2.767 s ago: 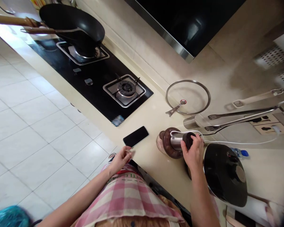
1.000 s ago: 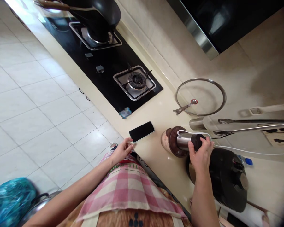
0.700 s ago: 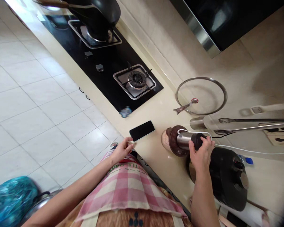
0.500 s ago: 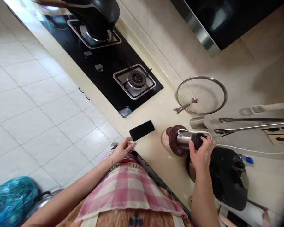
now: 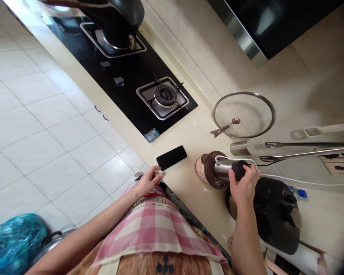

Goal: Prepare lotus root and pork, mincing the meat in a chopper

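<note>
My right hand [image 5: 243,183] is closed round the dark cap of an electric food chopper [image 5: 222,170], which has a metal motor body, a brown lid and a clear bowl. Pinkish, pale contents [image 5: 200,169] show through the bowl's side. A white cord [image 5: 289,178] runs by the chopper toward the wall side. At the counter's front edge, my left hand [image 5: 149,181] has its fingers loosely curled, with nothing seen in them. Just beyond those fingertips lies a phone [image 5: 172,157] with a dark screen.
A black gas hob [image 5: 126,103] carries a wok [image 5: 126,15] on its far burner. A glass lid [image 5: 246,131] leans against the wall with a spoon [image 5: 225,128] by it. Beside my right forearm stands a black appliance [image 5: 275,214]. A blue-green plastic bag [image 5: 17,240] sits low left.
Both hands keep their places. The bowl's contents look slightly different, more speckled than before, and the view has shifted very slightly.
</note>
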`<act>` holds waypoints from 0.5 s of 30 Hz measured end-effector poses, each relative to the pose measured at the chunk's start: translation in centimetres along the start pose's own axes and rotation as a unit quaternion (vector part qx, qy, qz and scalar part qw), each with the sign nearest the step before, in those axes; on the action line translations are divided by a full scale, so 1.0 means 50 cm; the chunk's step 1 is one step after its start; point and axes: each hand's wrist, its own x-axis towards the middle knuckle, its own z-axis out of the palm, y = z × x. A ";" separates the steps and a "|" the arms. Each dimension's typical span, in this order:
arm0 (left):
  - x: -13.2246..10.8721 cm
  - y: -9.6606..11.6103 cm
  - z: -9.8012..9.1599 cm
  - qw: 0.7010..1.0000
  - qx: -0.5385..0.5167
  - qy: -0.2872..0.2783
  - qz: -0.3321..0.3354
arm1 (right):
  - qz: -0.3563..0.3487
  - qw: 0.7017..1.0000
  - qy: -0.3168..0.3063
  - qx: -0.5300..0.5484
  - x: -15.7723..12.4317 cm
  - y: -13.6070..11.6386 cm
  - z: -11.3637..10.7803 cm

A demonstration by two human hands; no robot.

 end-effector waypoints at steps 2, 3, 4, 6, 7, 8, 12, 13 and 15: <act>-0.001 0.002 -0.002 1.000 0.001 0.002 0.001 | -0.007 1.000 0.000 0.001 0.001 0.002 -0.002; -0.002 0.003 -0.003 1.000 0.002 0.002 0.001 | -0.012 1.000 -0.003 0.003 0.002 0.004 -0.005; -0.002 0.004 -0.004 1.000 0.005 0.002 0.000 | -0.017 1.000 -0.007 0.003 0.003 0.006 -0.009; -0.001 0.007 -0.006 1.000 0.012 0.003 0.002 | -0.024 1.000 -0.014 -0.003 0.003 0.011 -0.017; 0.001 0.008 -0.006 1.000 0.013 0.004 0.004 | -0.025 1.000 -0.015 -0.009 0.003 0.012 -0.022; 0.002 0.010 -0.007 1.000 0.014 0.004 0.006 | -0.024 0.999 -0.014 -0.017 0.002 0.014 -0.026; 0.009 0.017 -0.005 1.000 0.013 0.003 0.009 | -0.013 0.999 0.007 -0.034 -0.002 0.011 -0.032; 0.010 0.018 -0.004 1.000 0.016 0.004 0.008 | -0.013 0.999 0.017 -0.034 -0.003 0.010 -0.031; 0.010 0.018 -0.001 1.000 0.022 0.006 0.003 | -0.016 0.999 0.033 -0.032 -0.003 0.010 -0.027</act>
